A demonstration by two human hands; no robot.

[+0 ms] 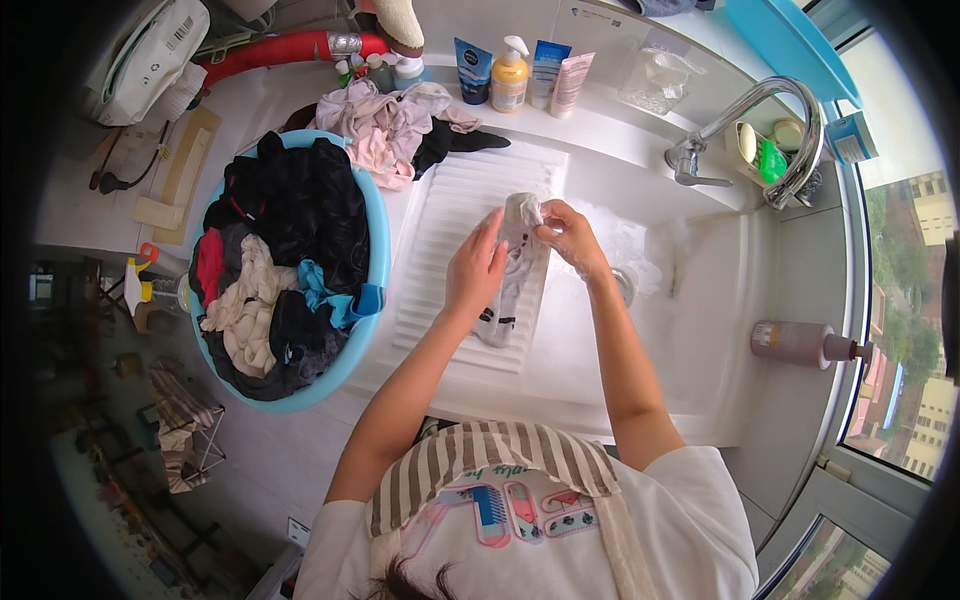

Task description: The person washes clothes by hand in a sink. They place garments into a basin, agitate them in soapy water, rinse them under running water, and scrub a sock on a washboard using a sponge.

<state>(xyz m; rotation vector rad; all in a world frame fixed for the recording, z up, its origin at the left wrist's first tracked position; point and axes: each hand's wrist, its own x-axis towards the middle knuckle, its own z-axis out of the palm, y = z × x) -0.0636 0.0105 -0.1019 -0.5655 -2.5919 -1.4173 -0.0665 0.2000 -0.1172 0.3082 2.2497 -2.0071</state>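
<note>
A wet grey sock [514, 277] with small black marks hangs over the ribbed washboard [442, 247] of a white laundry sink [675, 352]. My right hand [571, 234] pinches the sock's upper end between thumb and fingers. Beside the sock's left edge is my left hand [478, 262], its fingers extended and the thumb apart. Whether that hand touches the fabric cannot be made out. Soapy foam [626, 247] lies in the basin around the drain [624, 286], to the right of my right hand.
Left stands a light blue tub [375, 217] heaped with clothes. Pale garments [382, 127] and a black one lie behind the washboard. Tubes and a yellow pump bottle [509, 79] line the back ledge. A chrome faucet [694, 157] arches at right, above a pinkish pump bottle [795, 344].
</note>
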